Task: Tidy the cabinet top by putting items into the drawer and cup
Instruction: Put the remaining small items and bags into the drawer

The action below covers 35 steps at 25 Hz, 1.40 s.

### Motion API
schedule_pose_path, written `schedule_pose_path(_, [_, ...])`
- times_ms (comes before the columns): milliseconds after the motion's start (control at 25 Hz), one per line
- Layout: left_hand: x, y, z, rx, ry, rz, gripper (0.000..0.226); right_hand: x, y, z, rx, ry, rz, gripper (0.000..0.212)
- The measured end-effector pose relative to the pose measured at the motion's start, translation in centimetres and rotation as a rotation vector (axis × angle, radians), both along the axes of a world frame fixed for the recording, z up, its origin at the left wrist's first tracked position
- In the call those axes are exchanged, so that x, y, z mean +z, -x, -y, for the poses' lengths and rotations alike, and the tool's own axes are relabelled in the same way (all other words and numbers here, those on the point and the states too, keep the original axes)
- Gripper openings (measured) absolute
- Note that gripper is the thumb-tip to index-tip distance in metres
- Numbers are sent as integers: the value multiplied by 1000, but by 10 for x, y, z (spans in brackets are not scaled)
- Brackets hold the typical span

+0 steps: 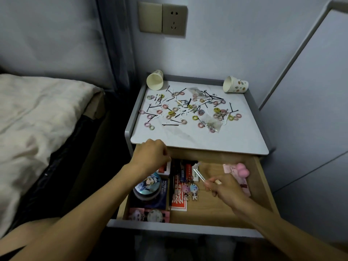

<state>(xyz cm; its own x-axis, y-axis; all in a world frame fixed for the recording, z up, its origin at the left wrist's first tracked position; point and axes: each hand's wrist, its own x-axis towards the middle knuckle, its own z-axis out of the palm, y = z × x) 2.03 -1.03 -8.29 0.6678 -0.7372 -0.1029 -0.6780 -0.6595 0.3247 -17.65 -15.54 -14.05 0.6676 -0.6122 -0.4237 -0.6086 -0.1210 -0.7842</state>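
Note:
The white cabinet top [199, 136] is strewn with several small coloured hair ties [195, 117] and black bobby pins [170, 124]. Two paper cups lie on their sides at its back corners, the left cup [154, 80] and the right cup [235, 84]. Below, the wooden drawer [216, 210] stands pulled out. My right hand [224, 189] hovers over the drawer and pinches a thin white hair clip [199, 174]. My left hand [150, 155] is over the drawer's back left with its fingers curled; what they hold is hidden.
The drawer holds a round anime badge [147, 185], red card packs [178, 200], keychain charms [191, 191], a pink paw-shaped item [243, 171] and pink cards [146, 214]. A bed [37, 119] lies to the left. A wall socket [174, 19] is above the cabinet.

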Motion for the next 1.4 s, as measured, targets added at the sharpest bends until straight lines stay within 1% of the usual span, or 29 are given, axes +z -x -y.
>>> schedule_pose_path(40, [1, -1, -6, 35, -86, 176, 18, -6, 5, 5, -85, -81, -35, 17])
schedule_pose_path(80, [2, 0, -10, 58, -157, 268, 18, -12, 8, 9, -178, -165, -66, 15])
schedule_pose_path(160, [1, 0, -14, 67, -249, 293, 14, -23, 7, 15, -322, -287, -103, 12])
schedule_pose_path(280, [-6, 2, -14, 78, -300, 216, 16, -36, -9, 17, -410, -315, -131, 12])
schedule_pose_path(360, [-10, -1, -13, 80, -316, 207, 19, -44, -22, 17, -420, -270, -155, 13])
schedule_pose_path(480, [-12, -8, -10, 83, -340, 260, 21, -49, -36, 23, -409, -157, -153, 15])
schedule_pose_path(560, [-11, -9, -8, 81, -363, 274, 24, -51, -41, 24, -369, -66, -163, 13])
schedule_pose_path(640, [-11, -9, -5, 73, -400, 278, 27, -54, -44, 22, -325, -27, -164, 8])
schedule_pose_path(720, [-12, -11, -2, 59, -407, 297, 28, -56, -48, 19, -276, 9, -166, 11])
schedule_pose_path(800, [-13, -13, -1, 60, -405, 313, 28, -57, -51, 18, -250, 49, -146, 7])
schedule_pose_path(880, [-12, -13, -1, 62, -418, 324, 28, -57, -54, 17, -224, 115, -133, 9])
schedule_pose_path(960, [-14, -12, 0, 52, -433, 336, 27, -56, -55, 15, -164, 205, -167, 8])
schedule_pose_path(1080, [-15, -14, 2, 48, -439, 334, 26, -56, -53, 12, -91, 303, -234, 20])
schedule_pose_path(1200, [-15, -13, 3, 44, -442, 330, 25, -56, -55, 15, -94, 376, -270, 25])
schedule_pose_path(1400, [-14, -13, 4, 31, -450, 332, 27, -53, -59, 15, -128, 366, -302, 31])
